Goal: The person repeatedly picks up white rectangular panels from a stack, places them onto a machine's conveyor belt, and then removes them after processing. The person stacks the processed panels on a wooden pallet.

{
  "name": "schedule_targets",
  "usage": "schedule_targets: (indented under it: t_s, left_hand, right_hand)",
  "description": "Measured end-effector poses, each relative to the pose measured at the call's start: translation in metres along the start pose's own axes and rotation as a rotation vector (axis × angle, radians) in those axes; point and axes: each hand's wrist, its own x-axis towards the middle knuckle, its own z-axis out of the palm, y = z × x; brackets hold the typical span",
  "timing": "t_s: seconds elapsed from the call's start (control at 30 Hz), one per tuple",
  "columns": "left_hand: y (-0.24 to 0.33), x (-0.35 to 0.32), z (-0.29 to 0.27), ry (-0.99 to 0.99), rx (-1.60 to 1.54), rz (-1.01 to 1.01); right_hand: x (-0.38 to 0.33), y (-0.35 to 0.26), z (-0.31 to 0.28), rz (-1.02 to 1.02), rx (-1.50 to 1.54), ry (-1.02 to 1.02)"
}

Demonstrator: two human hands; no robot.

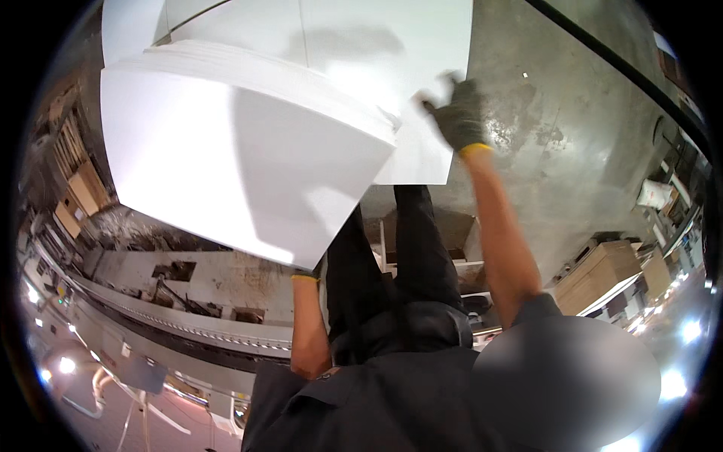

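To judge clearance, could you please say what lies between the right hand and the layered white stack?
Only bare white panel shows there, in the head view.

Stretches the right arm (506, 233) forward, bare below the sleeve (536, 307) and roughly straight at the wrist (477, 152); spreads thumb (428, 105) and fingers (462, 89) apart on the gloved right hand (457, 120), blurred toward the tips. Holds the left arm (309, 324) nearer the trunk (376, 407), likewise pointing forward, with the left hand (314, 270) gloved and almost wholly out of sight. Stands with both legs (423, 241) slightly apart
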Motion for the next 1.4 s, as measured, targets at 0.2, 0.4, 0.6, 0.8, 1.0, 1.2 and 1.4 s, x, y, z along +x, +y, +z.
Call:
schedule_targets:
  t_s: [0.2, 0.4, 0.6, 0.8, 1.0, 1.2, 1.4]
  left_hand:
    - [0.128, 0.032, -0.006, 0.478, 0.769, 0.387]
    - [0.114, 0.030, -0.005, 0.448, 0.770, 0.394]
    - [0.119, 0.038, -0.001, 0.484, 0.792, 0.382]
    - [0.101, 0.040, -0.005, 0.520, 0.740, 0.387]
    - [0.125, 0.036, -0.012, 0.508, 0.636, 0.383]
    - [0.118, 0.039, -0.014, 0.631, 0.545, 0.456]
    - [0.058, 0.010, -0.024, 1.099, -0.095, 0.264]
  right_hand:
    - [-0.043, -0.156, -0.057, -0.378, 0.118, 0.031]
    - [-0.043, -0.149, -0.046, -0.433, 0.100, 0.098]
    - [-0.033, -0.156, -0.049, -0.412, 0.078, 0.017]
    - [-0.035, -0.160, -0.051, -0.352, 0.022, -0.075]
    - [-0.034, -0.169, -0.058, -0.389, -0.060, 0.028]
    - [-0.035, -0.170, -0.048, -0.387, -0.140, 0.099]
    - [0.010, -0.131, -0.054, -0.323, 0.271, -0.252]
